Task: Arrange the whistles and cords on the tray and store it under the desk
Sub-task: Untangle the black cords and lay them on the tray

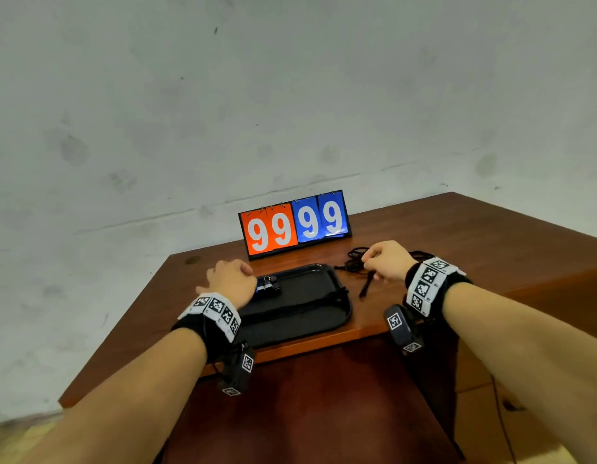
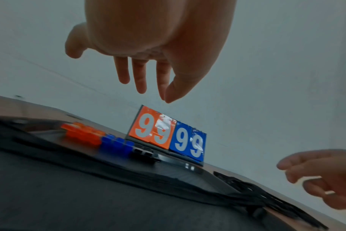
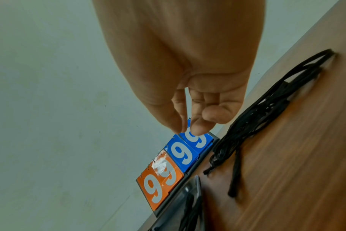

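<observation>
A black tray (image 1: 307,286) lies on the brown desk (image 1: 457,236). Orange whistles (image 2: 83,135), blue whistles (image 2: 117,143) and black whistles (image 2: 144,152) stand in a row along its far left side. Black cords (image 1: 290,308) stretch across its near side. A loose heap of black cords (image 1: 355,261) lies on the desk to the right of the tray. My left hand (image 1: 231,279) hovers over the tray's left edge with relaxed fingers, holding nothing. My right hand (image 1: 387,261) hangs just above the heap (image 3: 257,117), loosely curled, thumb and forefinger close together with nothing between them.
A flip scoreboard (image 1: 295,222) showing 99 in orange and 99 in blue stands behind the tray against the pale wall. The desk's front edge runs just under the tray, with a darker wooden surface (image 1: 307,396) below it. Bare desk extends to the right.
</observation>
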Available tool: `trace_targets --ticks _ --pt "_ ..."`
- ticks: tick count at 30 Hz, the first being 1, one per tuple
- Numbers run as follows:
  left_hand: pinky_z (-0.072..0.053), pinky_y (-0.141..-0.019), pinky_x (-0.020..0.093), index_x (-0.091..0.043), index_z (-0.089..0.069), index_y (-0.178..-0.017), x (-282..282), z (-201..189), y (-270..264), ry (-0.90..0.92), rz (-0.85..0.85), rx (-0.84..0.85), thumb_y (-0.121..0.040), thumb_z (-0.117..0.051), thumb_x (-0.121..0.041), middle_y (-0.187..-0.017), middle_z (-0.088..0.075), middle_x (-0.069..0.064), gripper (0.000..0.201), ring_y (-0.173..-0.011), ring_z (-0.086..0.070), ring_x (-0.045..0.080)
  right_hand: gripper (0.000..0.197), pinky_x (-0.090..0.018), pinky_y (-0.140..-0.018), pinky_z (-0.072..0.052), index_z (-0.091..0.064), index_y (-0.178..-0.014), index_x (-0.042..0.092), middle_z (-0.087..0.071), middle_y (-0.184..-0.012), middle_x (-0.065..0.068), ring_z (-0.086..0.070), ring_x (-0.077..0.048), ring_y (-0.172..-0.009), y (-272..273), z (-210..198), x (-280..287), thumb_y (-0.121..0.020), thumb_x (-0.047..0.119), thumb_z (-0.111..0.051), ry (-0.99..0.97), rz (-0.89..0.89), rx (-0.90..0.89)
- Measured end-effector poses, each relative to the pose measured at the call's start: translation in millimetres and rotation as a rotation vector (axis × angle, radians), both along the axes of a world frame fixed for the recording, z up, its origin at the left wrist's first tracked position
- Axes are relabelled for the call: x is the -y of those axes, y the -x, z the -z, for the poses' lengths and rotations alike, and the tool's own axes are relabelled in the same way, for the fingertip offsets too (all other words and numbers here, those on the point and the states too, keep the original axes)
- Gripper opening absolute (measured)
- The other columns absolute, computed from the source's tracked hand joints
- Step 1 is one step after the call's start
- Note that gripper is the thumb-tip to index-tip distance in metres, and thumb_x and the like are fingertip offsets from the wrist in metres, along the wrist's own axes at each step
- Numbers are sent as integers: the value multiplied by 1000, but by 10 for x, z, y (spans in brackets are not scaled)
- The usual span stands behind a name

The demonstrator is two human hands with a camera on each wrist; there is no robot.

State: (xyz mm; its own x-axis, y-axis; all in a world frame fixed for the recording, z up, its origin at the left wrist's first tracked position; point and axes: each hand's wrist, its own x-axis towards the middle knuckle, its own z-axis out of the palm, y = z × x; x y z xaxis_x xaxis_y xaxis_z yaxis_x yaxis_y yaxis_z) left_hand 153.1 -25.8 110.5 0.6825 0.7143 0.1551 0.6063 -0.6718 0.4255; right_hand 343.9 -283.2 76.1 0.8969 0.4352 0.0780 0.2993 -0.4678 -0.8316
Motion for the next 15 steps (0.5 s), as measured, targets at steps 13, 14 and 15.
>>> trace_targets --ticks 13,14,15 --pt "-46 -98 49 -41 -62 -78 986 99 -1079 96 336 -20 -75 -60 -36 -107 -61 -11 6 -109 -56 19 14 -24 -46 -47 -67 -87 20 -69 -86 -4 -63 -16 -66 -462 49 315 -88 9 -60 17 5 -46" --pt "-47 -97 48 -41 -62 -77 1009 123 -1145 101 353 -20 -74 -60 -36 -105 -61 -12 6 -108 -57 19 14 -24 -48 -48 -68 -88 20 -69 -85 -5 -63 -17 -67 -491 48 297 -88 9 -60 33 -7 -34" --pt "-47 -97 47 -41 -62 -76 1019 157 -1229 108 370 -21 -73 -60 -36 -103 -60 -13 6 -107 -57 19 14 -25 -50 -49 -68 -90 21 -69 -84 -5 -62 -17 -67 -534 55 276 -88 9 -60 56 -25 -20"
